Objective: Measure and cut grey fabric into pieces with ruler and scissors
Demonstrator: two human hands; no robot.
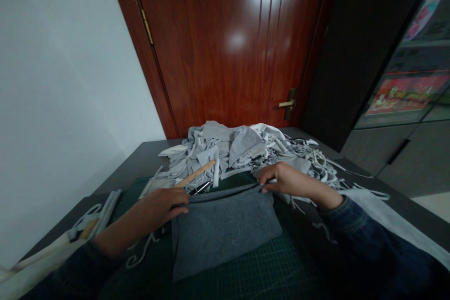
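Dark grey rectangular felt cloth (225, 232) lies on the green gridded cutting mat (281, 267), its folded far edge pinched tight in the grip of left hand (160, 207) and right hand (284, 180); an even pull, I judge, would hold that edge straight

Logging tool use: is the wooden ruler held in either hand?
No, the wooden ruler lies against the scrap pile, while the left hand and right hand grip the far edge of the grey fabric.
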